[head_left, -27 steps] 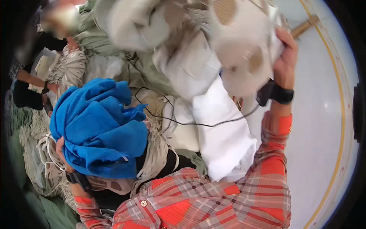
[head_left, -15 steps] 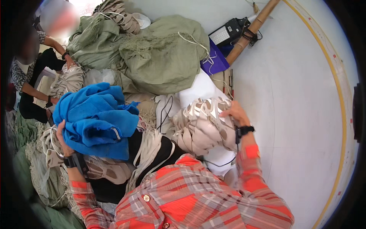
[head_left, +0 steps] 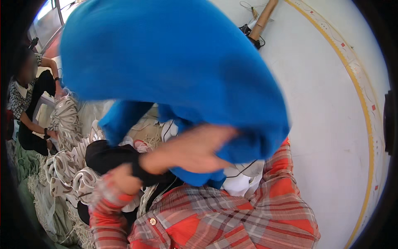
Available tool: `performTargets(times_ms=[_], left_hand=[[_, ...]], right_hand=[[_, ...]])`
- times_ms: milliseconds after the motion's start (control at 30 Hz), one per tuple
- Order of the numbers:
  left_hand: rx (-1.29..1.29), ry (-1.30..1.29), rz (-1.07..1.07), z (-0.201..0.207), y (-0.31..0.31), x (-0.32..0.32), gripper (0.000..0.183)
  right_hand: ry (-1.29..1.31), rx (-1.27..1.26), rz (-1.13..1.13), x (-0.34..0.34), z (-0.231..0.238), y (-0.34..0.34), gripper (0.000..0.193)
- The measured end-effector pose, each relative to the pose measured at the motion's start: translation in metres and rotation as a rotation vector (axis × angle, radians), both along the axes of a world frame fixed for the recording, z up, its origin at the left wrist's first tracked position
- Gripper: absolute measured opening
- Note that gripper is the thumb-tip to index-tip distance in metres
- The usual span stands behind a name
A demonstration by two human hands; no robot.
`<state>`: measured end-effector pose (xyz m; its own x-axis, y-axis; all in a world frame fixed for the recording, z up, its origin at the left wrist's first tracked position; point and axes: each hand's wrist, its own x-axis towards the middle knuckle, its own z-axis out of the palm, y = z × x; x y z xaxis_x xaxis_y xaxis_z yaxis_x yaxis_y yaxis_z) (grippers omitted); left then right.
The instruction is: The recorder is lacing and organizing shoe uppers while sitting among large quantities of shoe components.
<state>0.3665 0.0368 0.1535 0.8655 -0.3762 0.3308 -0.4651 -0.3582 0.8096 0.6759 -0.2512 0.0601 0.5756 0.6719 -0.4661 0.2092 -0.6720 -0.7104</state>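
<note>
Blue cloth at left hand

The cloth is spread across the upper middle of the view, in front of the wearer. The left hand, blurred, extends rightward and meets the cloth's lower right folds. Left grip: thumb apart from fingers; closure on the cloth cannot be determined. Right grip: hidden; state cannot be determined. A white sheet lies below the cloth. Pale uppers lie at left, near a co-worker.

Plaid LS shirt, red/grey w/ dk & pale stripes, rnd gold-ish btn on front; sleeves same chk, lots of red; wide blk wristband, L side, bit blurred.
</note>
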Motion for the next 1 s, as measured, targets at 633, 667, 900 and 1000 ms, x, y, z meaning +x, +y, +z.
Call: performTargets(times_ms=[633,667,900,1000], left_hand=[[0.677,-0.122,0.464,-0.149,-0.071,-0.038,0.056],[0.682,-0.108,0.476,-0.154,-0.064,-0.040,0.056],[0.462,0.354,0.558,-0.190,-0.070,-0.046,0.056],[0.530,0.227,0.544,-0.194,-0.076,-0.048,0.056]], right_hand=[[-0.706,-0.232,0.525,-0.079,-0.176,0.079,0.051],[-0.724,-0.204,0.470,-0.057,-0.175,0.068,0.048],[-1.373,-0.300,0.478,-0.171,-0.196,0.074,0.014],[-1.246,-0.142,0.503,-0.195,-0.204,0.085,0.012]])
